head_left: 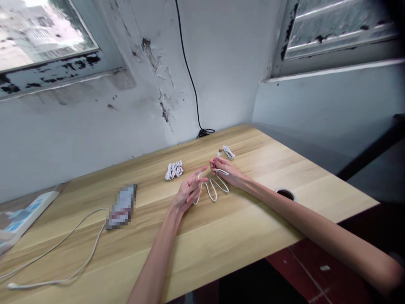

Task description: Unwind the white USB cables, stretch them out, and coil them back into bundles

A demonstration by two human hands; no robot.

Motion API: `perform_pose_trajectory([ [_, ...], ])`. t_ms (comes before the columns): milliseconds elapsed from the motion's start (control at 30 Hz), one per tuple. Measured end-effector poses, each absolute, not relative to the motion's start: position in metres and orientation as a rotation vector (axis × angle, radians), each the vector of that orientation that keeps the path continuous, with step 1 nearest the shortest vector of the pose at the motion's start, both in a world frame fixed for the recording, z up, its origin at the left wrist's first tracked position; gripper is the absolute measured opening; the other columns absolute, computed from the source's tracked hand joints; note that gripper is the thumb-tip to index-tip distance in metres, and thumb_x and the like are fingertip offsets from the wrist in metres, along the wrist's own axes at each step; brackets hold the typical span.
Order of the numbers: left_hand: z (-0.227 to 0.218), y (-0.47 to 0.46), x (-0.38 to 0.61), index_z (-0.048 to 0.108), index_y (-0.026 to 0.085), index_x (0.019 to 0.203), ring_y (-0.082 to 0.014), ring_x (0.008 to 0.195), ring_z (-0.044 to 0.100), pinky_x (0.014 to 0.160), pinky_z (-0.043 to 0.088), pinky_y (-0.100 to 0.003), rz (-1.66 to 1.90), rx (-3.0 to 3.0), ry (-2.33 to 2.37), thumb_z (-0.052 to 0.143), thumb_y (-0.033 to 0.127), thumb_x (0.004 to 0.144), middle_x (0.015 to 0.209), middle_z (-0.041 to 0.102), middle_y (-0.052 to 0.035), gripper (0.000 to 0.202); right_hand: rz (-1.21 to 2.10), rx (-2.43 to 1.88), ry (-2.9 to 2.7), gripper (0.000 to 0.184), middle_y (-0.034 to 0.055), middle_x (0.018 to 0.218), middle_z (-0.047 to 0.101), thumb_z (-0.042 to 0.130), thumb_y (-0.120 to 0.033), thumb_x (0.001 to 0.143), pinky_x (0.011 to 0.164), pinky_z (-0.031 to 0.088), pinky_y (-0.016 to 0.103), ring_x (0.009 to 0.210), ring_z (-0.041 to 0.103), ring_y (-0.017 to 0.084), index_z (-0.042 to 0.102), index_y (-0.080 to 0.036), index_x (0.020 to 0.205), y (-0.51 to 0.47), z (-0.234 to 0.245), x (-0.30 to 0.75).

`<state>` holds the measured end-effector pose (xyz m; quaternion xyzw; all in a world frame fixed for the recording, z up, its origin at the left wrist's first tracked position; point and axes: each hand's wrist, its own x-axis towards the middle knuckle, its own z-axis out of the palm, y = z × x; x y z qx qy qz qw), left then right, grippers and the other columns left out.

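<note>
A white USB cable (212, 194) runs in loose loops between my two hands, over the wooden table (240, 236). My right hand (225, 168) is closed around one end, and the USB plug (219, 153) sticks up above its fingers. My left hand (189, 190) pinches another stretch of the cable, with the index finger pointing out toward the right hand. Just beyond the right hand lies a small coiled white cable (228, 152). Left of it, behind my left hand, are bundled white cables (174, 170).
A blurred-out phone (122, 206) lies at the left, beside a loose white cable (91, 253). At the far left edge is a power strip (31, 215). A round hole (286, 194) sits near the right edge. Along the wall hangs a black cable (190, 74), bunched on the tabletop.
</note>
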<state>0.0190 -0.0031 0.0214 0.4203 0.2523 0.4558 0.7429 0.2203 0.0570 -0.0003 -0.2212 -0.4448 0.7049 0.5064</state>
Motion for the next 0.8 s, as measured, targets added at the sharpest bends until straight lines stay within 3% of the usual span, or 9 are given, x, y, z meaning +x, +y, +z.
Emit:
perform_pose_trajectory([
  [133, 0.018, -0.004, 0.019, 0.069, 0.013, 0.113, 0.0042, 0.03, 0.025, 0.033, 0.021, -0.016, 0.972, 0.967, 0.57, 0.079, 0.034, 0.079, 0.095, 0.076, -0.0121, 0.041, 1.671, -0.521, -1.126, 0.031, 0.0012, 0.081, 0.064, 0.064, -0.049, 0.089, 0.066, 0.046, 0.028, 0.07, 0.058, 0.015, 0.061, -0.024, 0.107, 0.051, 0.005, 0.221],
  [267, 0.014, -0.004, 0.019, 0.071, 0.011, 0.097, 0.0038, 0.029, 0.022, 0.034, 0.019, -0.016, 0.972, 0.989, 0.565, 0.079, 0.042, 0.078, 0.081, 0.075, -0.0089, 0.038, 1.643, -0.529, -1.217, 0.041, 0.003, 0.075, 0.066, 0.053, -0.058, 0.093, 0.063, 0.047, 0.031, 0.064, 0.061, 0.017, 0.059, -0.024, 0.116, 0.048, 0.007, 0.222],
  [367, 0.013, -0.004, 0.019, 0.068, 0.011, 0.087, 0.0018, 0.029, 0.022, 0.034, 0.019, -0.015, 0.958, 0.998, 0.587, 0.076, 0.052, 0.077, 0.066, 0.071, -0.005, 0.042, 1.627, -0.55, -1.279, 0.041, 0.0032, 0.074, 0.067, 0.058, -0.056, 0.091, 0.063, 0.046, 0.03, 0.067, 0.061, 0.017, 0.062, -0.022, 0.115, 0.048, 0.004, 0.222],
  [500, 0.013, -0.004, 0.02, 0.062, 0.014, 0.079, -0.0009, 0.03, 0.024, 0.034, 0.023, -0.015, 0.937, 1.009, 0.63, 0.069, 0.05, 0.084, 0.057, 0.064, -0.0006, 0.037, 1.606, -0.577, -1.267, 0.035, 0.0051, 0.082, 0.068, 0.066, -0.05, 0.088, 0.072, 0.049, 0.03, 0.075, 0.061, 0.016, 0.068, -0.019, 0.104, 0.054, -0.004, 0.22],
  [700, 0.016, -0.003, 0.024, 0.059, 0.015, 0.072, -0.0054, 0.037, 0.041, 0.04, 0.037, -0.019, 0.997, 0.967, 0.575, 0.077, 0.045, 0.077, 0.058, 0.057, 0.0022, 0.035, 1.734, -0.617, -1.184, 0.037, 0.0052, 0.081, 0.071, 0.072, -0.044, 0.085, 0.077, 0.051, 0.034, 0.079, 0.066, 0.019, 0.066, -0.02, 0.113, 0.059, -0.01, 0.217],
  [800, 0.016, -0.003, 0.024, 0.061, 0.014, 0.074, -0.0064, 0.04, 0.046, 0.043, 0.04, -0.02, 1.011, 0.979, 0.568, 0.08, 0.041, 0.075, 0.058, 0.056, 0.0022, 0.033, 1.764, -0.597, -1.129, 0.034, 0.0033, 0.078, 0.071, 0.075, -0.043, 0.081, 0.071, 0.05, 0.031, 0.074, 0.065, 0.018, 0.065, -0.021, 0.104, 0.058, -0.006, 0.217],
])
